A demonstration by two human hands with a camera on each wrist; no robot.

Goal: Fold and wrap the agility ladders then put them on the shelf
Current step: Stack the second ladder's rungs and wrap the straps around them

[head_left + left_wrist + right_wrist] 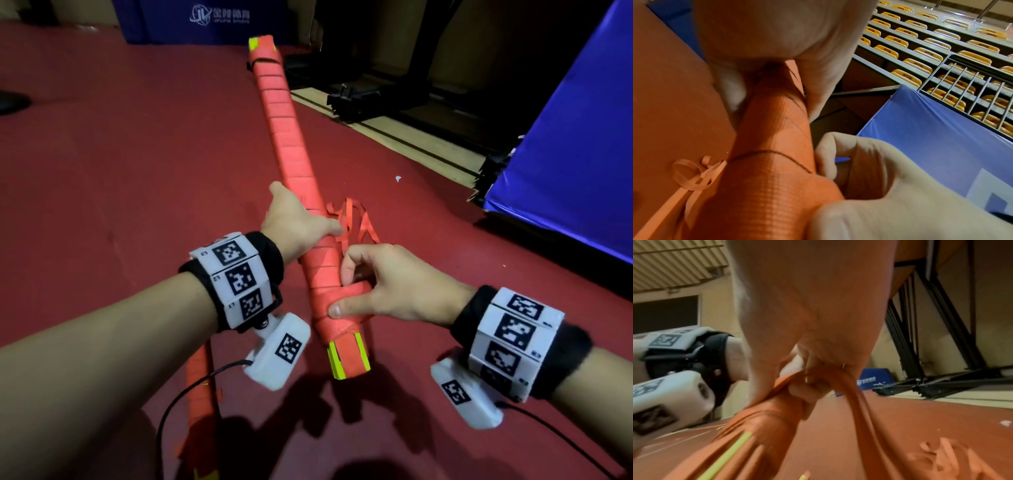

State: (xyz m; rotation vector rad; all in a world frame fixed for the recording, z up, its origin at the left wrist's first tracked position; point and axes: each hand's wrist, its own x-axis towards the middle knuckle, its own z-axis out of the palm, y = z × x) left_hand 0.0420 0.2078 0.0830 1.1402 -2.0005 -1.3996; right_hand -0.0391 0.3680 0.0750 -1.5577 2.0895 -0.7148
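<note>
floor: dark red carpeted floor [102, 164] carries everything; nothing is on a shelf yet, and I can't pick out the target shelf.
main bundle: long red strap-wrapped agility ladder bundle with yellow-green rung ends [291, 144], held off the floor, running diagonally from near the person toward the floor's far edge. Wrap looks nearly complete; only the near end is being worked.
second bundle: another red wrapped ladder bundle [200, 394] lies on the floor at the near edge, below the left wrist, partly hidden.
left hand: left hand [296, 222] has its fingers curled round the bundle's middle and steadies it.
right hand: right hand [380, 284] pinches the red webbing strap end [352, 289] against the near end of the bundle, thumb pressing on top.
loose tail: thin red ribbon tangle [352, 219] hangs free just beyond the left hand, apart from the wrap.
risk 1: strap end looks unsecured. If the right thumb lifts before it's tucked, the last turns probably slacken and spread up the bundle.
risk 2: the long far end is unsupported. If the left hand's hold eases, it likely dips and rungs could slide out of the stack.
risk 3: the ribbon tangle could snag fingers or get trapped under a turn.
risk 4: the second bundle sits close to the feet, so it's a trip hazard when walking off.
</note>
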